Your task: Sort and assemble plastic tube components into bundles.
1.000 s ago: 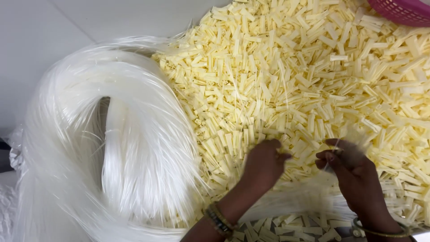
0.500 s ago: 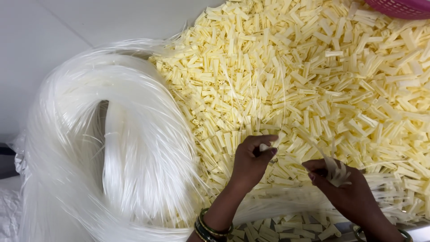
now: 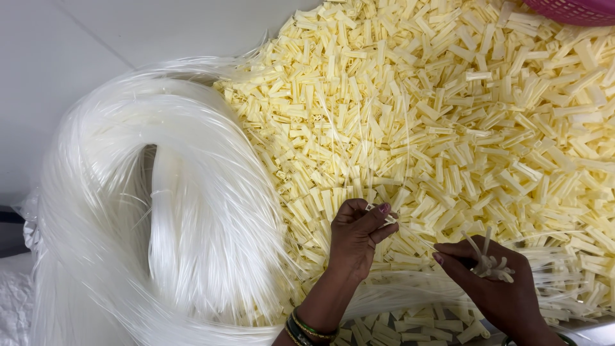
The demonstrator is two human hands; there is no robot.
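A big heap of small pale yellow plastic pieces [image 3: 448,122] covers the right part of the white surface. My left hand [image 3: 355,240] pinches one small yellow piece [image 3: 382,214] between thumb and fingertips, at the near edge of the heap. My right hand [image 3: 493,282] is closed around a small bunch of pale pieces with thin strands [image 3: 490,263] sticking up out of the fist. Thin clear strands run between the two hands. Bangles sit on my left wrist.
A large looped bundle of translucent white filament [image 3: 160,211] lies to the left, its strands trailing under my hands. The rim of a pink basket [image 3: 570,9] shows at the top right corner. The white tabletop [image 3: 128,32] shows at top left.
My left hand has lifted a yellow piece off the heap and turned its fingertips up. My right hand has shifted slightly right with its bunch. The view has tilted a little.
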